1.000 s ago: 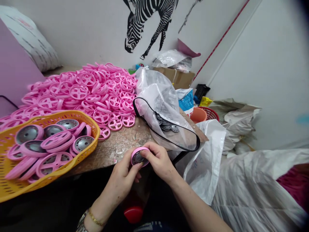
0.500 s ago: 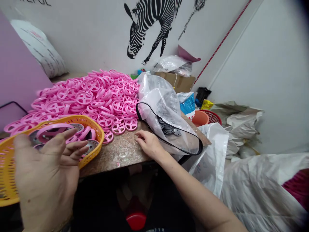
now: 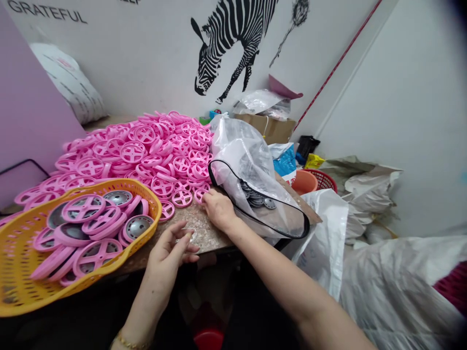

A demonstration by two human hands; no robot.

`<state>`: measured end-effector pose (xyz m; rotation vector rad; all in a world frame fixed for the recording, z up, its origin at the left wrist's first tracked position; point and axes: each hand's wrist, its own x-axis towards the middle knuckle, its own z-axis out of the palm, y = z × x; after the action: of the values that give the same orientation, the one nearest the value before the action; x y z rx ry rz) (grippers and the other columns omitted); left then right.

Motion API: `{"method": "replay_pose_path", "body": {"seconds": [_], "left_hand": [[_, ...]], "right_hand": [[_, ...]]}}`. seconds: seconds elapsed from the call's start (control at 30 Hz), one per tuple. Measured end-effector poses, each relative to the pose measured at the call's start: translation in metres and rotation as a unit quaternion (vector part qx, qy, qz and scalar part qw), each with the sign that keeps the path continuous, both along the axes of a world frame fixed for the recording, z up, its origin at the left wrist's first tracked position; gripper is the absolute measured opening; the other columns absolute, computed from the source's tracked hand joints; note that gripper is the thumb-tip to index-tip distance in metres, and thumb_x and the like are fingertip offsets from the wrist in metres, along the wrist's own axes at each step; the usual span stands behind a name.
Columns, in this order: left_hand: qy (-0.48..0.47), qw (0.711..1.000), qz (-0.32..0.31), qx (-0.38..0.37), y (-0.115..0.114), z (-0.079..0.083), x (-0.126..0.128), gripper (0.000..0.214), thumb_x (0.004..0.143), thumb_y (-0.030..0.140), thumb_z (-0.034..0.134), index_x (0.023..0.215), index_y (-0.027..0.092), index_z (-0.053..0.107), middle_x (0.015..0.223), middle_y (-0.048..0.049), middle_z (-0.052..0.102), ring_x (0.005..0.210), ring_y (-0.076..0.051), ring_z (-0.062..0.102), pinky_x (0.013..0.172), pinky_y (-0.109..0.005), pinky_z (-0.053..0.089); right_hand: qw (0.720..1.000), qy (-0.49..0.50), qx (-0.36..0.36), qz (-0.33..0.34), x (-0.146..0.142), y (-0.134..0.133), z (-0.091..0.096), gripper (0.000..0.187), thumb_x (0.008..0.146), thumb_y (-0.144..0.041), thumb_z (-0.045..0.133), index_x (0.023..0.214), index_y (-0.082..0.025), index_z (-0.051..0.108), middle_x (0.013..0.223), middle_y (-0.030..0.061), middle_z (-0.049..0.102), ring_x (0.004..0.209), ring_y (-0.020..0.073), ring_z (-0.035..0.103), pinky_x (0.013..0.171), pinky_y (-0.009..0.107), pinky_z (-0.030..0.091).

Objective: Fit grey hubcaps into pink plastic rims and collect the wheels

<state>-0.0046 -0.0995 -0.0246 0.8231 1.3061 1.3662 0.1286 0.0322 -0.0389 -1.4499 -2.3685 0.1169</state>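
My right hand [image 3: 220, 210] is at the front edge of a heap of pink plastic wheels [image 3: 133, 152], its fingers closed on the rim of one pink wheel [image 3: 199, 195] there. Loosely curled and holding nothing, my left hand [image 3: 170, 255] hovers over the table's front edge, thumb and fingers apart. To its left is a yellow plastic basket [image 3: 22, 287] with pink wheels and grey discs [image 3: 138, 226] in it, some discs set against wheels. Close to my right hand, a clear plastic bag [image 3: 239, 141] with a black-edged mouth lies open, more grey discs [image 3: 255, 198] inside.
The speckled tabletop [image 3: 211, 238] ends close to my body. A cardboard box [image 3: 272, 125] stands behind the bag. Right of the table are an orange tub [image 3: 304, 181], a red basket [image 3: 323, 180] and large white sacks [image 3: 397, 287]. A red stool [image 3: 207, 339] shows below.
My left hand has moved right, away from above the yellow basket, uncovering its contents. My right hand has shifted slightly left and closed on a pink wheel. The view has tilted a little.
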Motion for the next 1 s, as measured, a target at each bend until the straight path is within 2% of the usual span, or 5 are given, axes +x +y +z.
{"method": "replay_pose_path", "body": {"seconds": [0.13, 0.37, 0.53, 0.67, 1.0], "left_hand": [[-0.02, 1.0, -0.008, -0.019, 0.007, -0.006, -0.001, 0.066, 0.066, 0.043, 0.082, 0.122, 0.02, 0.056, 0.113, -0.0053, 0.061, 0.072, -0.014, 0.068, 0.056, -0.027, 0.059], [-0.061, 0.985, -0.161, -0.021, 0.004, -0.008, 0.01, 0.04, 0.075, 0.047, 0.077, 0.099, 0.017, 0.064, 0.078, -0.0013, 0.067, 0.066, -0.014, 0.065, 0.05, -0.021, 0.054], [-0.063, 0.983, -0.168, -0.039, 0.004, -0.018, 0.019, 0.041, 0.07, 0.049, 0.081, 0.087, 0.015, 0.066, 0.07, -0.0004, 0.067, 0.053, -0.011, 0.062, 0.043, -0.018, 0.05], [-0.053, 0.988, -0.136, -0.053, 0.004, -0.02, 0.022, 0.043, 0.064, 0.051, 0.083, 0.079, 0.015, 0.064, 0.066, 0.0012, 0.066, 0.052, -0.012, 0.063, 0.043, -0.019, 0.051], [-0.038, 0.99, -0.118, -0.065, -0.003, -0.012, 0.029, 0.041, 0.066, 0.049, 0.082, 0.079, 0.016, 0.063, 0.067, 0.002, 0.066, 0.053, -0.01, 0.063, 0.045, -0.018, 0.051]], "right_hand": [[0.976, 0.193, -0.06, 0.08, 0.017, -0.038, 0.01, 0.007, 0.092, -0.018, 0.059, 0.089, -0.017, 0.065, 0.096, 0.0036, 0.065, 0.09, 0.0156, 0.061, 0.082, 0.025, 0.045], [0.772, 0.475, -0.4, 0.137, 0.053, -0.095, 0.025, 0.012, 0.084, -0.028, 0.063, 0.08, -0.017, 0.06, 0.068, -0.0033, 0.059, 0.061, 0.011, 0.054, 0.061, 0.023, 0.042], [0.881, 0.398, -0.249, 0.052, 0.093, -0.096, 0.03, 0.014, 0.088, -0.029, 0.057, 0.083, -0.018, 0.065, 0.075, 0.0003, 0.064, 0.069, 0.0147, 0.059, 0.067, 0.026, 0.045], [0.98, 0.152, -0.052, -0.116, 0.134, -0.069, 0.023, 0.021, 0.091, -0.022, 0.05, 0.094, -0.02, 0.07, 0.098, 0.0062, 0.073, 0.094, 0.0215, 0.066, 0.085, 0.032, 0.047], [0.956, -0.058, 0.022, -0.287, 0.174, -0.005, -0.017, 0.066, 0.087, -0.03, 0.057, 0.148, -0.011, 0.042, 0.154, 0.018, 0.041, 0.144, 0.0339, 0.033, 0.12, 0.048, 0.021]]}}
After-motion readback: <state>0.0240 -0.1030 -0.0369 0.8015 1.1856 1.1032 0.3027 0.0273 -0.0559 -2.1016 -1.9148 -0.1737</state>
